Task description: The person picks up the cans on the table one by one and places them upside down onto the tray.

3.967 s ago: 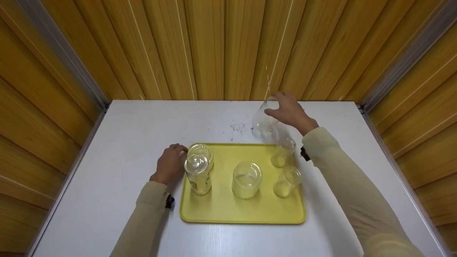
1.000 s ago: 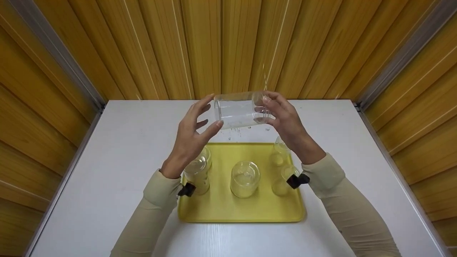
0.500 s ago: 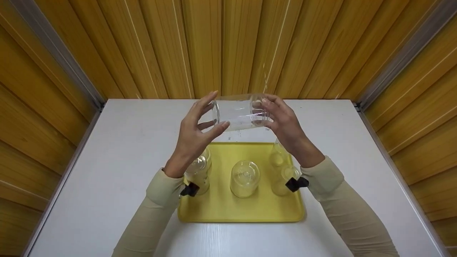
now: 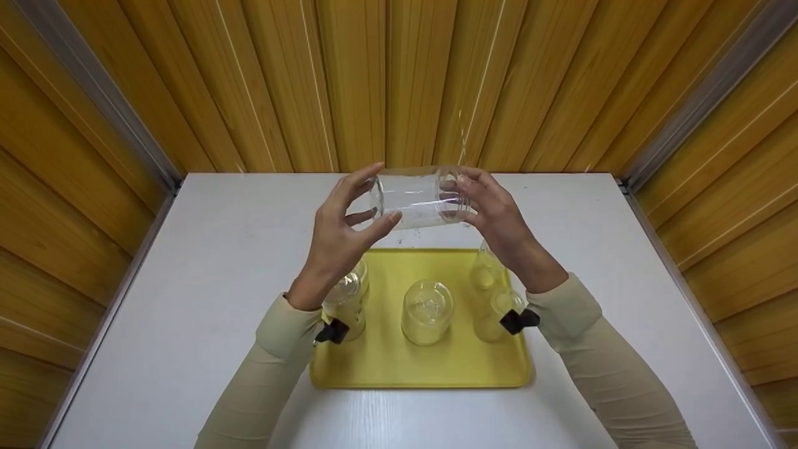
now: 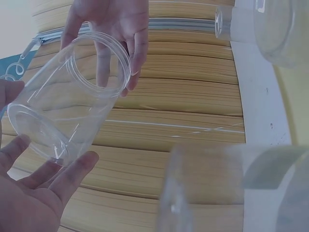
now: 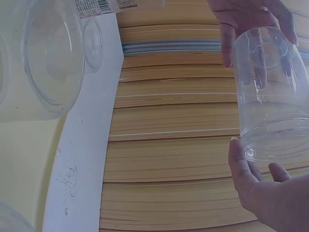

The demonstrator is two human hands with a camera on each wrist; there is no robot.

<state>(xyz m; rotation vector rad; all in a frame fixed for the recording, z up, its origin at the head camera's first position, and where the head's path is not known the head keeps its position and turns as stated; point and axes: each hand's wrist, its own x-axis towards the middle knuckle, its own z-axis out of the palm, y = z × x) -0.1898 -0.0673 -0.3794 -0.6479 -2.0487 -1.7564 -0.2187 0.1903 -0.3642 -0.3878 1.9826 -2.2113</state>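
Note:
A clear, wide jar (image 4: 414, 198) lies sideways in the air above the back edge of the tray. My left hand (image 4: 336, 234) grips its base end, thumb in front and fingers behind. At the other end, my right hand (image 4: 504, 219) holds the threaded mouth. The left wrist view shows the jar's open mouth (image 5: 99, 63) without a lid, and nothing inside. From the right wrist, fingertips (image 6: 240, 150) press against the mouth's rim.
Below is a yellow tray (image 4: 430, 373) on a white table (image 4: 218, 249). A clear jar (image 4: 427, 315) stands at its middle, clear containers (image 4: 492, 318) at its right, and a bottle (image 4: 346, 315) with another vessel at its left, partly hidden by my arms. Wood-patterned walls (image 4: 355, 81) surround the table.
Four seconds ago my right hand was on a clear vessel at the back right and my left by the tray. Both hands now hold the jar up; in the last half second hardly anything moved.

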